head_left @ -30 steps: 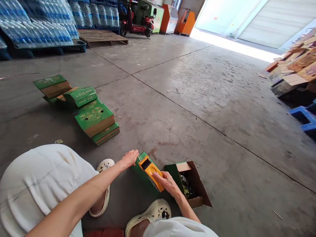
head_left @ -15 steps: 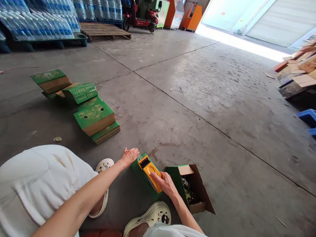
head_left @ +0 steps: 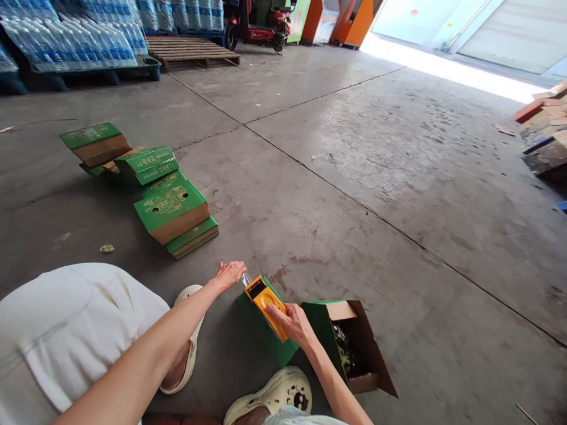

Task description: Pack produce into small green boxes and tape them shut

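My right hand (head_left: 290, 321) is wrapped round a yellow tape dispenser (head_left: 267, 304) with a dark window, held over a closed green box (head_left: 283, 352) on the floor between my feet. At the dispenser's upper left end, my left hand (head_left: 231, 274) has its fingers closed on a strip of clear tape (head_left: 246, 278) that stretches to the dispenser. Just right of my right hand stands an open green box (head_left: 321, 321) with brown flaps. Shiny wrapped items (head_left: 343, 348) lie inside it.
Flattened green cartons (head_left: 172, 206) lie ahead on the left. Packed bottles (head_left: 75, 44), a wooden pallet (head_left: 190, 50) and a red scooter (head_left: 259, 29) stand at the back. More cardboard (head_left: 549, 133) is piled at the right edge. My shoes (head_left: 274, 392) flank the closed box.
The view has shifted slightly, moving the boxes at the right further right. My left hand has drawn a little left, and the tape strip shows more clearly. Both hands keep their hold.
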The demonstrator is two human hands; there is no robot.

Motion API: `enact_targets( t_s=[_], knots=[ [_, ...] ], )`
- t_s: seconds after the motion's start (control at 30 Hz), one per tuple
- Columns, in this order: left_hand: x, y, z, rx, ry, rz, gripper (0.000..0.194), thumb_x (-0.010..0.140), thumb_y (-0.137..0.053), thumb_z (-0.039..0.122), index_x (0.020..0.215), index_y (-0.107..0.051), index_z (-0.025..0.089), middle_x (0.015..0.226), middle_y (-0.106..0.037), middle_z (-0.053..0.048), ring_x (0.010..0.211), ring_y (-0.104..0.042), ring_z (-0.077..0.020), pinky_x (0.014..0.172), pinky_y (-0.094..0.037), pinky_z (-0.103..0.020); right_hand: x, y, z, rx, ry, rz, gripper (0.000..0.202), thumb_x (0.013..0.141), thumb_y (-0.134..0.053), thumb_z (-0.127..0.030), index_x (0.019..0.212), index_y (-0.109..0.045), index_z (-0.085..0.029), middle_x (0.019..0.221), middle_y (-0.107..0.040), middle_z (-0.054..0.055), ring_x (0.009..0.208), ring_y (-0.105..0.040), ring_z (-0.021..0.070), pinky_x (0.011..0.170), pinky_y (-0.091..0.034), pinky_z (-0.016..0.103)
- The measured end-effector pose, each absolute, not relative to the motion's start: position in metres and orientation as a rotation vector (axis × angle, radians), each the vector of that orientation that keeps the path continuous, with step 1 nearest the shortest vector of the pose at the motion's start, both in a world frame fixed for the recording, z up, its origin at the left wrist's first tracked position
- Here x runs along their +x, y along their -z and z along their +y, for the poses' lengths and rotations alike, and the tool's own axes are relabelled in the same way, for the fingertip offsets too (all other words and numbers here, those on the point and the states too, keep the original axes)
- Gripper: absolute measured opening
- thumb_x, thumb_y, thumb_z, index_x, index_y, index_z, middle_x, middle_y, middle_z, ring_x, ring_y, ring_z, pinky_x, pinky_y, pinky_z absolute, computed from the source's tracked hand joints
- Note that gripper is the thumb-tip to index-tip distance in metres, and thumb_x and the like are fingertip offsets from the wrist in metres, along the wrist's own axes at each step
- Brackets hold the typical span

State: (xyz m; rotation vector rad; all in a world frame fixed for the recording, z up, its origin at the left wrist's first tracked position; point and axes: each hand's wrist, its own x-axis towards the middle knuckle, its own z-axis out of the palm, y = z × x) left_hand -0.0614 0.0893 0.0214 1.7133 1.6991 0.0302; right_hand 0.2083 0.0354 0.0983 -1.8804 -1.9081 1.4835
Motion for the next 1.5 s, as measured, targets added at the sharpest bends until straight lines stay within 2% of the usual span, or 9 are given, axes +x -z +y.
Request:
enact_targets(
  t_s=[0.27, 0.37, 0.43, 0.6, 0.77, 0.9, 1.07, 1.27, 1.5],
  knots=[
    [-0.044, 0.011, 0.080, 1.561, -0.090, 1.640, 0.033, 0.108, -0.041, 0.039, 0.107, -0.071, 0.024, 0.122, -0.075, -0.010, 0.125, -0.064, -0.0301, 0.114, -0.037, -0.052, 0.205, -0.105, 0.035, -1.887, -1.555, -1.847, 0.068, 0.078, -0.054, -0.087, 0.059, -0.038, -0.023, 0.058, -0.032, -0.002, 0.059, -0.029, 0.0120, 0.052, -0.021, 0.029],
    [-0.030, 0.026, 0.069, 1.440, -0.139, 1.633, 0.036, 0.105, -0.046, 0.037, 0.131, -0.067, 0.025, 0.113, -0.077, -0.008, 0.116, -0.069, -0.0266, 0.106, -0.044, -0.044, 0.206, -0.105, 0.034, -1.905, -1.532, -1.857, 0.067, 0.079, -0.053, -0.085, 0.060, -0.039, -0.022, 0.059, -0.031, -0.003, 0.060, -0.029, 0.0119, 0.052, -0.020, 0.028],
    [-0.025, 0.035, 0.062, 1.371, -0.186, 1.644, 0.052, 0.101, -0.051, 0.035, 0.152, -0.052, 0.026, 0.113, -0.076, -0.007, 0.115, -0.070, -0.0268, 0.104, -0.046, -0.044, 0.208, -0.105, 0.033, -1.916, -1.501, -1.880, 0.067, 0.080, -0.053, -0.084, 0.060, -0.038, -0.022, 0.059, -0.030, -0.003, 0.061, -0.028, 0.0115, 0.052, -0.018, 0.028],
    [-0.033, 0.041, 0.047, 1.295, -0.347, 1.662, 0.069, 0.088, -0.055, 0.021, 0.157, -0.049, 0.025, 0.139, -0.068, -0.013, 0.136, -0.060, -0.0306, 0.117, -0.041, -0.050, 0.209, -0.105, 0.031, -1.899, -1.558, -1.812, 0.066, 0.079, -0.057, -0.083, 0.060, -0.038, -0.022, 0.058, -0.031, -0.004, 0.057, -0.029, 0.0098, 0.050, -0.019, 0.027],
    [-0.044, 0.017, 0.039, 1.245, -0.649, 1.140, 0.087, 0.077, -0.055, 0.015, 0.163, -0.042, 0.024, 0.165, -0.048, -0.007, 0.153, -0.045, -0.0249, 0.127, -0.035, -0.041, 0.206, -0.104, 0.028, -1.832, -1.751, -1.594, 0.063, 0.077, -0.064, -0.081, 0.069, -0.055, -0.019, 0.057, -0.053, -0.001, 0.053, -0.053, 0.0145, 0.047, -0.039, 0.024],
    [-0.047, 0.001, 0.056, 1.369, -0.539, 0.801, 0.118, 0.069, -0.079, 0.024, 0.171, -0.020, 0.028, 0.175, -0.027, -0.009, 0.162, -0.023, -0.0346, 0.131, -0.022, -0.052, 0.207, -0.100, 0.025, -1.696, -1.971, -1.398, 0.064, 0.076, -0.068, -0.081, 0.082, -0.062, -0.018, 0.061, -0.065, 0.002, 0.057, -0.067, 0.0209, 0.050, -0.053, 0.027],
    [-0.049, 0.020, 0.105, 1.762, -0.203, 0.677, 0.140, 0.047, -0.099, 0.057, 0.165, -0.032, 0.023, 0.178, -0.006, -0.019, 0.163, 0.005, -0.0442, 0.129, -0.013, -0.063, 0.211, -0.106, 0.021, -1.649, -2.024, -1.324, 0.064, 0.075, -0.071, -0.081, 0.080, -0.061, -0.018, 0.056, -0.062, -0.001, 0.051, -0.064, 0.0181, 0.045, -0.054, 0.026],
    [-0.053, 0.047, 0.113, 2.045, -0.059, 0.608, 0.166, 0.035, -0.096, 0.077, 0.169, -0.016, 0.020, 0.176, 0.004, -0.027, 0.162, 0.004, -0.0503, 0.128, -0.015, -0.066, 0.213, -0.109, 0.017, -1.668, -2.029, -1.302, 0.059, 0.076, -0.073, -0.076, 0.076, -0.062, -0.018, 0.056, -0.062, -0.001, 0.052, -0.066, 0.0190, 0.045, -0.054, 0.026],
    [-0.054, 0.032, 0.105, 2.190, -0.199, 0.608, 0.146, 0.046, -0.091, 0.081, 0.164, -0.030, 0.022, 0.176, -0.014, -0.024, 0.161, -0.019, -0.0462, 0.130, -0.020, -0.060, 0.216, -0.103, 0.018, -1.668, -2.085, -1.241, 0.059, 0.077, -0.074, -0.075, 0.083, -0.064, -0.017, 0.058, -0.065, 0.000, 0.055, -0.068, 0.0203, 0.047, -0.056, 0.027]
  ],
)
